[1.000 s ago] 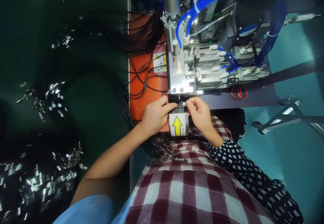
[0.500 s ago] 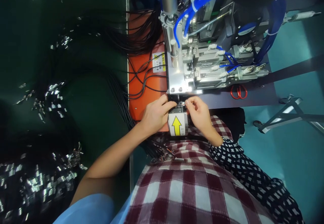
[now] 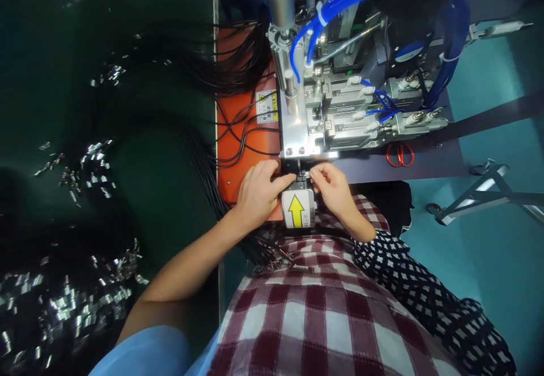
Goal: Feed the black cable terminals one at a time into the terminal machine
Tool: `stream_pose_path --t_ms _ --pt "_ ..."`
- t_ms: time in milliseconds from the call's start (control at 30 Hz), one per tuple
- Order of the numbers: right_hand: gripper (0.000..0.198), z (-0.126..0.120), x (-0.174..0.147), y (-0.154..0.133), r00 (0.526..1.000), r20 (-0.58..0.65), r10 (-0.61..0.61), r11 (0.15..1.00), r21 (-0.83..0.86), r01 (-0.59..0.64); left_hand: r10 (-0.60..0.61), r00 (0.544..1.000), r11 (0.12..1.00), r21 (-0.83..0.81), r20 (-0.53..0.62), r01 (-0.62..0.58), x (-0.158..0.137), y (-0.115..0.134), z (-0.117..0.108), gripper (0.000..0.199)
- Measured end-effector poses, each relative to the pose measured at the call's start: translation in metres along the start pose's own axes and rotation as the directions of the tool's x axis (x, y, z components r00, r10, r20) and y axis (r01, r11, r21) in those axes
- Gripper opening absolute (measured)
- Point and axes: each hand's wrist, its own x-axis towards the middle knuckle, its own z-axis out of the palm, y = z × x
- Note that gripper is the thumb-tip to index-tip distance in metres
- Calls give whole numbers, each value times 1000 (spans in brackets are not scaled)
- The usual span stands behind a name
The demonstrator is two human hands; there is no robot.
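Observation:
My left hand [image 3: 260, 190] rests at the left side of a small black fixture [image 3: 301, 184] on the front of the machine. Its fingers are curled and the thumb reaches onto the fixture; whatever it may grip is hidden. From the right, my right hand [image 3: 334, 189] pinches a small silver piece [image 3: 307, 174] at the fixture, thumb against forefinger. Just below both hands is a white label with a yellow arrow [image 3: 296, 211]. Behind the fixture stands the metal press body [image 3: 294, 132] of the machine.
Black cables [image 3: 238, 75] run over the orange base plate [image 3: 246, 180]. Many cables with shiny ends [image 3: 63, 302] lie on the dark green surface at left. Red-handled scissors [image 3: 400, 155] rest at right. Blue air hoses [image 3: 344, 1] hang above, and a wheeled metal frame [image 3: 471, 200] stands on the floor.
The view has shifted slightly. The fingers of my left hand look a little more bunched beside the fixture. My right hand keeps its pinch in nearly the same spot.

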Motion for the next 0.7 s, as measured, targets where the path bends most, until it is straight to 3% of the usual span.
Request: stream_pose_path --t_ms 233,333,467,700 --pt "31 -4 0 5 1000 15 -16 994 110 14 -79 978 996 59 190 69 -14 8 -19 48" --pt "32 -7 -1 9 1000 -2 -28 990 136 28 -89 984 995 51 154 82 -9 22 -16 41" --pt "31 -9 -2 12 999 4 -45 991 124 44 -28 995 992 -118 96 39 0 34 3 37" --pt "30 -8 0 7 998 24 -50 995 93 48 -41 997 978 -209 -71 25 1 27 14 26"
